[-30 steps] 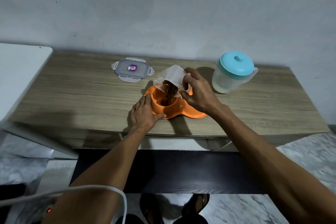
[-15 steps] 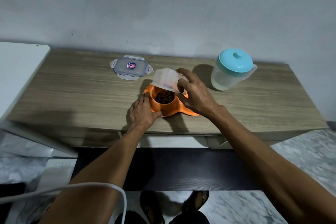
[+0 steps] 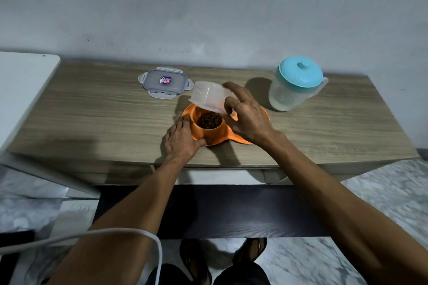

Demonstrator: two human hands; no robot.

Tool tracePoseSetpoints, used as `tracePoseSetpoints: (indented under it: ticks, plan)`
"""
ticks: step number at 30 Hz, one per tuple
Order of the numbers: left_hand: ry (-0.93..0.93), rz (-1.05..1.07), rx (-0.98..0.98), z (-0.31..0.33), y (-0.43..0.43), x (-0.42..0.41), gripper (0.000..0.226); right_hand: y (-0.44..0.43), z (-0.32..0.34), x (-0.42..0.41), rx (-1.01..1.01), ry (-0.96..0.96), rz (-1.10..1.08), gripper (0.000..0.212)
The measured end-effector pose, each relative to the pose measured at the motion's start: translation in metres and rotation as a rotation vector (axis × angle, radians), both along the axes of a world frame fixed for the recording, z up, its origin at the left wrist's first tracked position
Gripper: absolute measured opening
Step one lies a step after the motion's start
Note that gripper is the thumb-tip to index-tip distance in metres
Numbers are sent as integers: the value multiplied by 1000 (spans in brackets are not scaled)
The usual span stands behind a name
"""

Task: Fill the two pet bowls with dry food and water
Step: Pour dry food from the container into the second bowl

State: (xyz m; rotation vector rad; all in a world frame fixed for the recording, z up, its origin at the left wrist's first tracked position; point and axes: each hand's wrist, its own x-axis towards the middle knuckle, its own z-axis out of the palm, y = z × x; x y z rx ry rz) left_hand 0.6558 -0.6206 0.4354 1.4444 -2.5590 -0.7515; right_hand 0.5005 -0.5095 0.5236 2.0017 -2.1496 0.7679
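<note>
An orange double pet bowl (image 3: 206, 134) sits near the front edge of the wooden table. Its left cup holds brown dry food (image 3: 209, 120). My right hand (image 3: 247, 118) grips a clear plastic container (image 3: 208, 97), turned upside down just above that cup, and hides the bowl's right cup. My left hand (image 3: 181, 140) rests against the bowl's left side, thumb along its front. A clear water jug with a teal lid (image 3: 296, 84) stands at the back right, apart from both hands.
The container's lid (image 3: 165, 82), with snap flaps and a small label, lies flat behind the bowl to the left. A white surface (image 3: 23, 83) adjoins the wooden table (image 3: 92, 118) on the left. A white cable (image 3: 115, 233) crosses my left forearm.
The food has gone from the container into the left cup. My right hand has tipped the container fully over above the cup. My left hand has stayed on the bowl.
</note>
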Motion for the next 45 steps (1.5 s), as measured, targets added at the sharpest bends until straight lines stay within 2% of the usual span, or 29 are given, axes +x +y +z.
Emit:
tracePoseSetpoints:
  ticks: [7,11,15,22,27,34,38,45]
  plan:
    - [23,-13,-3,-3,0,0,115,-22,9,-29,-207,-480,-375,20]
    - [17,-18,2,-4,-1,0,116,-47,8,-50,-156,-793,-621,18]
    - [7,-10,-12,-5,0,-1,116,-74,-3,-70,-152,-1081,-756,19]
    - [-6,-12,-44,-8,0,-1,117,-110,-31,-84,-36,-1189,-814,18]
    - [-6,-13,-48,-9,-1,-1,117,-122,-46,-95,59,-1127,-847,21]
    - [-13,-8,-43,-10,0,-1,117,-127,-54,-97,60,-1031,-883,7]
    - [-14,-3,-34,-10,0,-2,118,-124,-56,-99,54,-1022,-917,22]
    - [-26,-24,-27,-10,0,-1,119,-94,-43,-91,13,-974,-929,31]
